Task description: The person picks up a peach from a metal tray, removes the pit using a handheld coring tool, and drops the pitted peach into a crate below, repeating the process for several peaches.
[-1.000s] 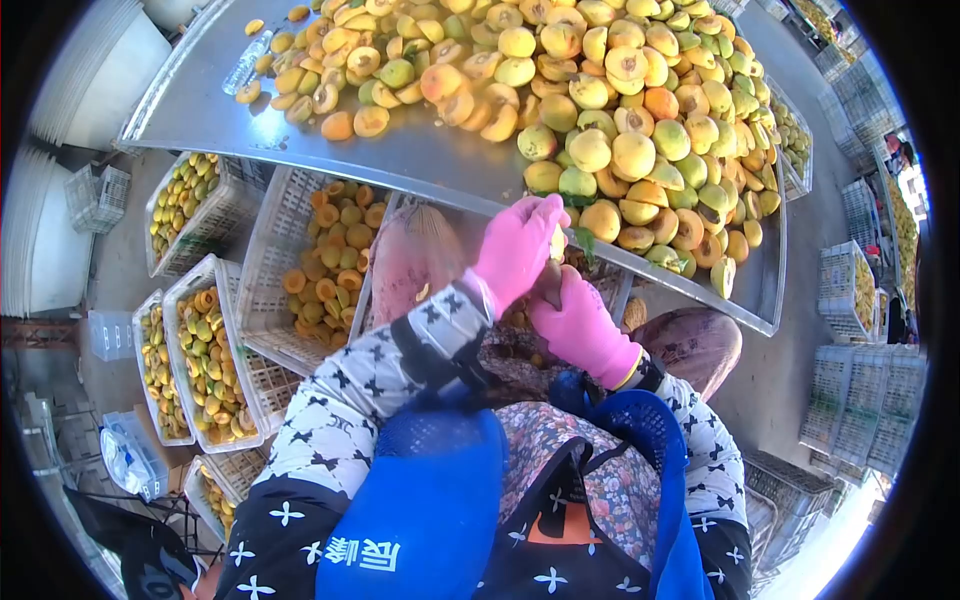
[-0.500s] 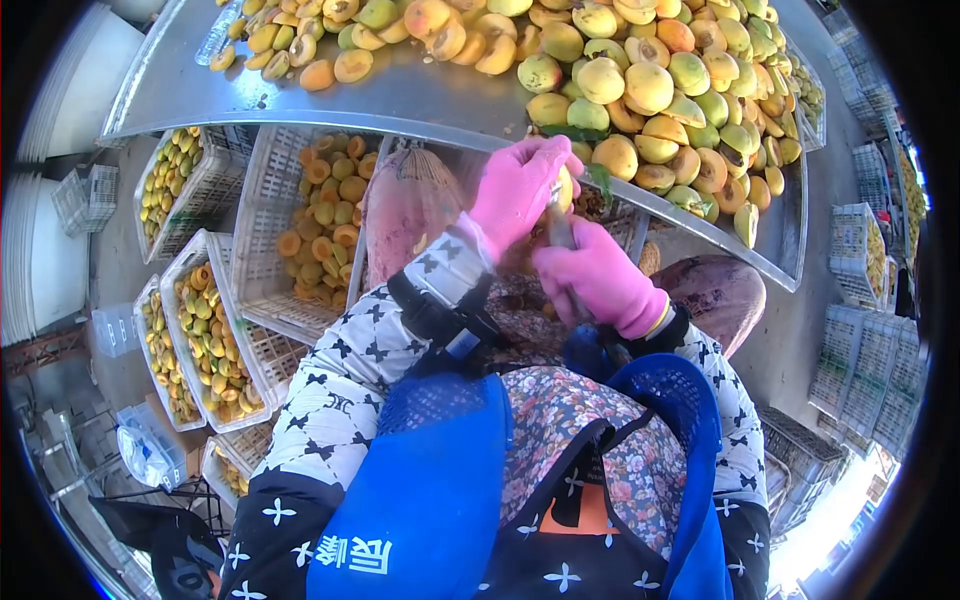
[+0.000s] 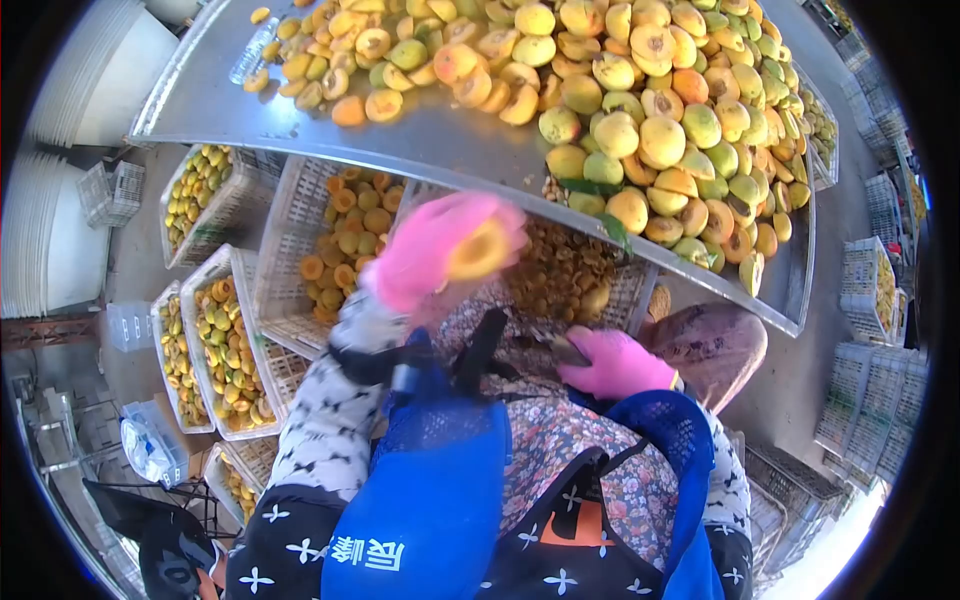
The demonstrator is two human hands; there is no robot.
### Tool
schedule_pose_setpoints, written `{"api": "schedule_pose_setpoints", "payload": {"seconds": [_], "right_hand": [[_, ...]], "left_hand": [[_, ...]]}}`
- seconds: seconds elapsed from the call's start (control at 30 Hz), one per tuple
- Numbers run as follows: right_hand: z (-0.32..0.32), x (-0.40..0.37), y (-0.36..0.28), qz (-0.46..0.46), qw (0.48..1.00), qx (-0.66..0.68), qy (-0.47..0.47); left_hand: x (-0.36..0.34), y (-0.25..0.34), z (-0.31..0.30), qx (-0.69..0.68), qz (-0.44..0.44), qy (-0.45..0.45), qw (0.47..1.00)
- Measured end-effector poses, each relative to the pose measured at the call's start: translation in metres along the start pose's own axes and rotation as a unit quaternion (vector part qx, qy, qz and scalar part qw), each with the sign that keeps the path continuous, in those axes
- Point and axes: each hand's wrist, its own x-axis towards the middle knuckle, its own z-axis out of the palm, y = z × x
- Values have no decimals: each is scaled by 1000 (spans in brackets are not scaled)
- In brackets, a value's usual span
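I view the station from the head camera, looking down over the person's blue apron (image 3: 430,500).

1. The metal table (image 3: 420,140) spans the top of the view. It bears a heap of whole fruit (image 3: 650,110), yellow, green and orange, thickest at the right. A looser spread of cut fruit (image 3: 400,55) lies further left along it.
2. White crates stand below the table edge on the left. The nearest crate (image 3: 283,240) holds orange halves laid cut face up. The two narrower crates (image 3: 222,262) beside it hold yellow halves.
3. A crate of stones (image 3: 628,288) sits under the table edge, straight ahead of the lap and between the two hands.
4. The left hand (image 3: 435,250), in a pink glove, is raised in front of the table edge, over the gap between the nearest crate and the crate of stones. It is blurred by motion. Its fingers are curled round a fruit half (image 3: 478,250), whose orange cut face, with a dark hollow, points toward the camera.
5. The right hand (image 3: 615,362), also gloved in pink, rests low at the lap, well apart from the left. Its fingers are folded around a small dark tool (image 3: 562,348), whose tip points left. I cannot tell the tool's exact form.
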Motion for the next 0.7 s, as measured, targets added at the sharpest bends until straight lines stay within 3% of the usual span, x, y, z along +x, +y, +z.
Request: {"api": "schedule_pose_setpoints", "payload": {"seconds": [0.03,0.07,0.1,0.13,0.2,0.27,0.33,0.47,0.5,0.57,0.63,0.67,0.7], "right_hand": [[3,-3,12,-8,1000,-19,21],[0,-6,14,28,999,-12,23],[6,-5,31,-50,994,-33,95],[4,-3,26,-10,995,-6,95],[1,4,20,25,993,32,106],[3,10,19,20,990,51,130],[3,8,12,5,988,68,139],[7,-7,6,42,982,37,180],[8,-11,5,63,979,51,185],[5,-11,8,69,980,62,176],[10,-8,12,107,974,93,177],[16,0,17,85,967,71,231],[4,2,6,65,965,114,226]], "left_hand": [[-19,14,-30,126,15,-10,992],[-38,24,-65,296,70,35,952],[-42,32,-76,392,115,79,909],[-45,43,-84,483,150,131,852],[-30,56,-80,529,210,232,789],[27,54,-82,305,191,222,906],[82,59,-66,193,84,301,930],[199,25,-101,455,45,394,798],[203,26,-85,390,42,395,831],[229,-6,-84,303,101,455,831],[201,4,-71,159,52,337,926],[185,6,-64,84,23,276,957],[174,-1,-61,69,51,260,962]]}}
